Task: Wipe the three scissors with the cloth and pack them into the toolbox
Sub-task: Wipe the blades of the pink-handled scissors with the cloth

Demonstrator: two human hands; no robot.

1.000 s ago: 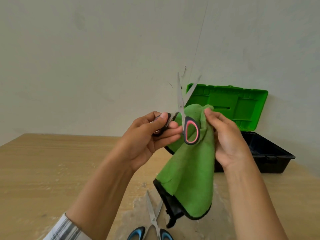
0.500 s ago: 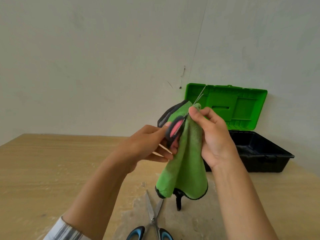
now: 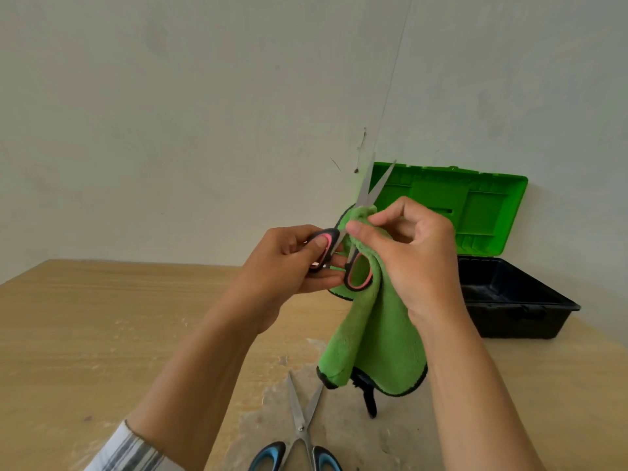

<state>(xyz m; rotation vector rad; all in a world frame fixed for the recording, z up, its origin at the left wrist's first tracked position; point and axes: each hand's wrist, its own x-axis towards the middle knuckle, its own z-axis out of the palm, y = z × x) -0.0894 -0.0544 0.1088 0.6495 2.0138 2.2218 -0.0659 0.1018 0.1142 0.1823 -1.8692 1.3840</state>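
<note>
While the left hand grips the pink scissors, their blades have reopened. The right hand pinches the cloth near the pivot — wiping continues.

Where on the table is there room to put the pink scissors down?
The wide stretch of table left of the left hand and its arm is bare. A smaller bare patch lies in front of the toolbox. The near middle is crowded: the blue scissors lie there and the cloth hangs close above.
</note>
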